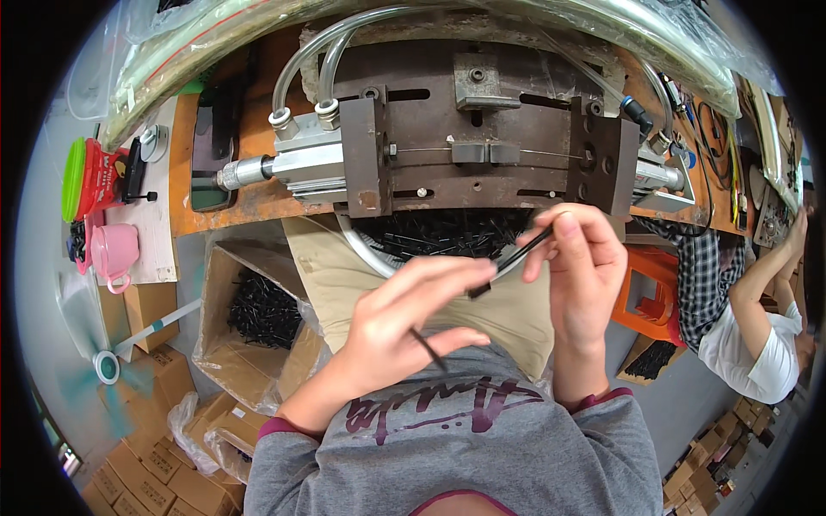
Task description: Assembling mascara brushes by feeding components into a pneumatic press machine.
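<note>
My right hand pinches a slim black rod-like part between thumb and fingertips, tilted with its thicker end down to the left. The fingertips of my left hand reach that thicker end; whether they touch it I cannot tell. Out of my left palm sticks a second thin black piece, held by folded fingers that are partly hidden. Beyond both hands stands a dark metal fixture, with a small split block at its middle and a thin pin on each side. Many black parts lie in a basin below it.
Silver air cylinders with clear hoses flank the fixture. A phone lies on the bench at left, near a pink cup. A carton of black parts stands lower left, beside a fan. Another person sits at right by an orange stool.
</note>
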A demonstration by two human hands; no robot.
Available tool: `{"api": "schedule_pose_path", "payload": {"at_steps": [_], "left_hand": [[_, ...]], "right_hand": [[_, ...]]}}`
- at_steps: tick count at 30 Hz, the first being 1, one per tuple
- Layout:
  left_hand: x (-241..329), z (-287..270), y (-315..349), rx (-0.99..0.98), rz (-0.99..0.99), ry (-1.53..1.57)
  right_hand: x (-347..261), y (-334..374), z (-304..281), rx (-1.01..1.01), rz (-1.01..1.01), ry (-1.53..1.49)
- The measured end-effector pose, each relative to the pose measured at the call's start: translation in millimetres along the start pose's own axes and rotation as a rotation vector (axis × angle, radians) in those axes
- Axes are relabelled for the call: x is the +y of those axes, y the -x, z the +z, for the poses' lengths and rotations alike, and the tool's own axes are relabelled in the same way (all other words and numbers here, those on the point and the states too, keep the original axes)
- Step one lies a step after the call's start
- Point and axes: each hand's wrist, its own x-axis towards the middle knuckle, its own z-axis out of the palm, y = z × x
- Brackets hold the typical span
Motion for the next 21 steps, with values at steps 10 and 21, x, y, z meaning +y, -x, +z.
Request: {"api": "schedule_pose_path", "payload": {"at_steps": [10,21], "left_hand": [[3.2,-0.7,4.2,-0.136,-0.653,1.002],[12.2,-2.3,4.5,0.003,-0.516,0.293]], "right_hand": [[-2.7,7.6,-8.2,0.051,0.013,-0.003],[-12.8,9.4,-6.7,0.046,-0.034,-0.026]]}}
